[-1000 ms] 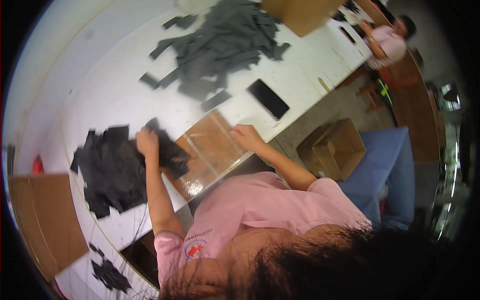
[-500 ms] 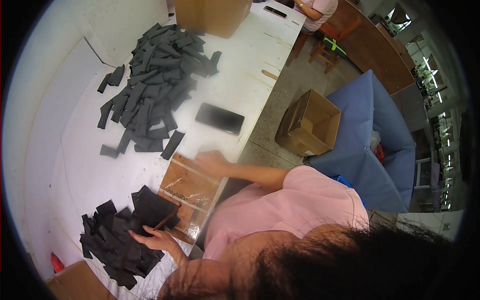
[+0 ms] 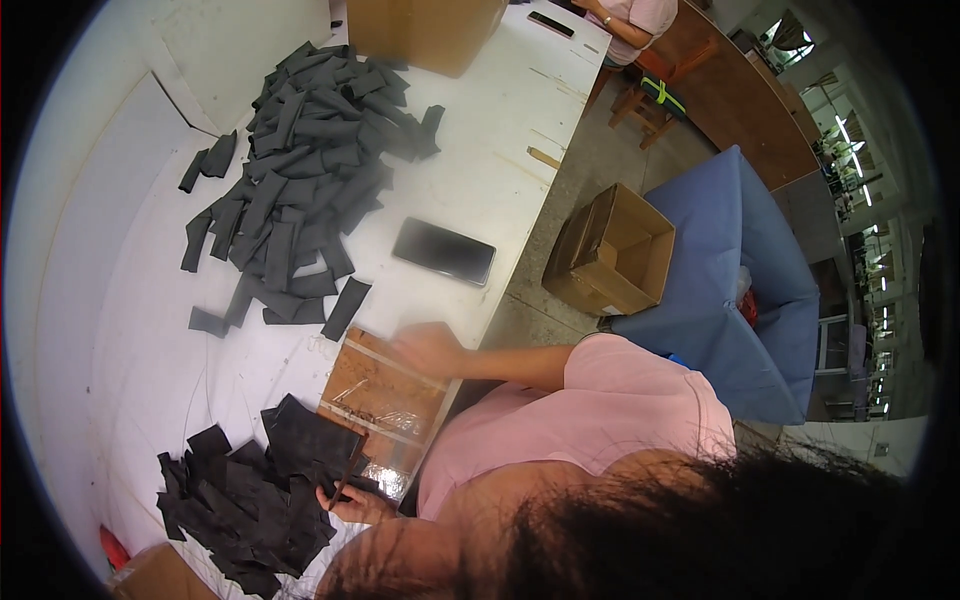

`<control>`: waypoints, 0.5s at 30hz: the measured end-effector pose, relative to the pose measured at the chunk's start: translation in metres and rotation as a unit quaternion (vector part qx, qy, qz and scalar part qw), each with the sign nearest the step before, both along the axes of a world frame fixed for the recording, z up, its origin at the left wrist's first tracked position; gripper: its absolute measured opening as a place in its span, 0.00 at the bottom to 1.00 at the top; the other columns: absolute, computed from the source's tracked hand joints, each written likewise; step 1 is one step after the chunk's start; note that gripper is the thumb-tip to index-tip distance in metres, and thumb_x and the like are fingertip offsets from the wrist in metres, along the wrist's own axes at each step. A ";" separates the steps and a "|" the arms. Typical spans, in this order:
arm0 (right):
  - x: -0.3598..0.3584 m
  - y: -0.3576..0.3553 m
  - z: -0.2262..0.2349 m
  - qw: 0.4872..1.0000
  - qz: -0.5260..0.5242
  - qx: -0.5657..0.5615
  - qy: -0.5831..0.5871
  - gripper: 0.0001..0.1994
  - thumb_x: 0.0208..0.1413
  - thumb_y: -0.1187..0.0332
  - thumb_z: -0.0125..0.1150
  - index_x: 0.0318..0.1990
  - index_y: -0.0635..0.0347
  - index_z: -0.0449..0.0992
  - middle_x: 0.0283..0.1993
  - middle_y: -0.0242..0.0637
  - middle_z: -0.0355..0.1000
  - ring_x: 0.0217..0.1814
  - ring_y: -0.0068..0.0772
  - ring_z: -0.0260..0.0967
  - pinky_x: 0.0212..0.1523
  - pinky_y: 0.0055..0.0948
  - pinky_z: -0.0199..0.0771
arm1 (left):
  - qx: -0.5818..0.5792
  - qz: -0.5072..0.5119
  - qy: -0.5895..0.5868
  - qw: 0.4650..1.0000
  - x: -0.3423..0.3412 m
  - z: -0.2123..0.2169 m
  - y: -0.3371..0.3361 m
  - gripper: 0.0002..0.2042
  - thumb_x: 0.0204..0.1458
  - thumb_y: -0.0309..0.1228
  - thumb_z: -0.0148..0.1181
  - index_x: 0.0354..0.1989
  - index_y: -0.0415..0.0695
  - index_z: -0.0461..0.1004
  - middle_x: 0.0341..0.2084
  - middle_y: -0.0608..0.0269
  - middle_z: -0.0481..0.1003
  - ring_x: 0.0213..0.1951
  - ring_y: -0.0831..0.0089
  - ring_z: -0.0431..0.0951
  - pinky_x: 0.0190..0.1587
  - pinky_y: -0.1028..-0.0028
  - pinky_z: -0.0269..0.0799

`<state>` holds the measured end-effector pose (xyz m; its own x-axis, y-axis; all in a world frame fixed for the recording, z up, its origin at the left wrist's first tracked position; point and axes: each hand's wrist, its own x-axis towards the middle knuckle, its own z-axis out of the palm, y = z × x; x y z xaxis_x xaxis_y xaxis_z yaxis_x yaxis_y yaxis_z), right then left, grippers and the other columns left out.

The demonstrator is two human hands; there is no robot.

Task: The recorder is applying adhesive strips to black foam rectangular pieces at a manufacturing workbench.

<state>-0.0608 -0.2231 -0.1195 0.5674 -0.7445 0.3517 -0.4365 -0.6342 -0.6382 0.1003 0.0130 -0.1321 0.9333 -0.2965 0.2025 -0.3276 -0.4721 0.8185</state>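
My left hand [image 3: 352,503] grips the edge of a dark grey fabric piece [image 3: 312,445] at the top of a loose heap of black fabric pieces [image 3: 250,510] near the table's front edge. My right hand [image 3: 428,348] lies flat, fingers apart, on a brown cardboard sheet [image 3: 380,400] crossed by clear tape strips, just right of the heap. Farther back on the white table [image 3: 140,340] spreads a large pile of dark grey rectangular strips [image 3: 300,180]. One loose strip [image 3: 346,308] lies between that pile and the cardboard.
A black phone [image 3: 444,251] lies face up near the table's right edge. A cardboard box [image 3: 425,30] stands at the far end, another open box [image 3: 612,250] sits on the floor beside a blue cloth [image 3: 740,280]. Another person [image 3: 630,15] sits at the far end.
The view has swung, so the strip pile now sits upper left. My left hand has drawn the fabric piece closer; my right hand stays on the cardboard sheet.
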 end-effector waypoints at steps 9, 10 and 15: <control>0.001 -0.002 -0.006 1.000 0.006 -0.022 0.008 0.06 0.45 0.69 0.53 0.22 0.59 0.65 0.17 0.39 0.63 0.19 0.40 0.63 0.19 0.34 0.63 | -0.073 0.012 0.035 0.997 0.003 -0.012 0.004 0.16 0.50 0.32 0.50 0.45 0.36 0.62 0.34 0.49 0.69 0.33 0.64 0.69 0.35 0.71 0.65; 0.001 -0.001 -0.006 1.000 0.008 -0.022 0.008 0.06 0.45 0.69 0.53 0.22 0.59 0.65 0.17 0.39 0.63 0.19 0.40 0.63 0.19 0.34 0.63 | -0.071 0.013 0.036 0.997 0.003 -0.013 0.005 0.16 0.50 0.32 0.50 0.45 0.36 0.63 0.34 0.50 0.69 0.33 0.64 0.69 0.35 0.71 0.65; 0.001 -0.002 -0.008 1.000 0.013 -0.006 -0.009 0.06 0.45 0.69 0.53 0.23 0.59 0.65 0.17 0.39 0.63 0.19 0.40 0.63 0.20 0.34 0.63 | -0.059 0.024 0.043 0.997 0.003 -0.014 0.008 0.16 0.50 0.32 0.50 0.45 0.36 0.63 0.34 0.50 0.68 0.33 0.64 0.68 0.35 0.72 0.64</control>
<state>-0.0601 -0.2246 -0.1277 0.5796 -0.7257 0.3707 -0.4085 -0.6523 -0.6384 0.1029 0.0212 -0.1459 0.9612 -0.2302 0.1517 -0.2329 -0.3835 0.8937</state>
